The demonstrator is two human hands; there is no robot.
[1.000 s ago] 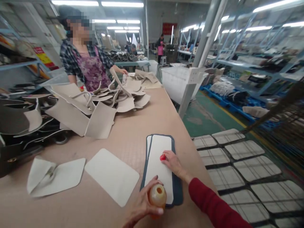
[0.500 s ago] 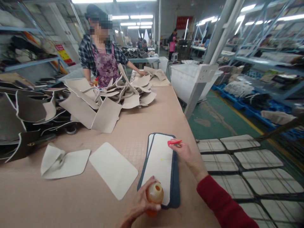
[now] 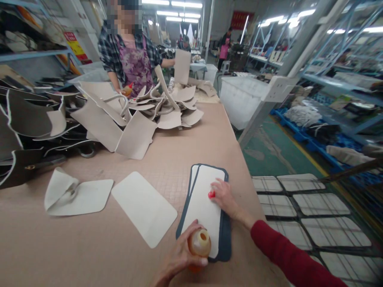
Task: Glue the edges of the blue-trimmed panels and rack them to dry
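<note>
Near the front edge of the table, my left hand (image 3: 184, 253) is wrapped round a translucent bottle (image 3: 199, 245) of amber liquid, its open mouth facing up. My right hand (image 3: 226, 199) grips a small red cap (image 3: 212, 194) over the upper part of a white panel (image 3: 206, 199). Whether the cap touches that panel I cannot tell. Dark blue-grey panels (image 3: 226, 239) with rounded corners lie stacked beneath the white one. Left of the stack is a flat off-white panel (image 3: 145, 207), and beyond it a folded off-white piece (image 3: 92, 195).
A heap of beige and dark bag pieces (image 3: 136, 135) covers the table's far left. Behind it stands a co-worker (image 3: 134, 59), holding up a beige panel (image 3: 182, 65) and a red-tipped bottle (image 3: 127, 89). Right of the table are a metal post (image 3: 257, 115), white bin (image 3: 239, 99) and rack of panels (image 3: 323, 203).
My right hand has moved down the panel, and the red cap has turned in the fingers. My left hand keeps its hold on the bottle. The co-worker has raised a beige panel.
</note>
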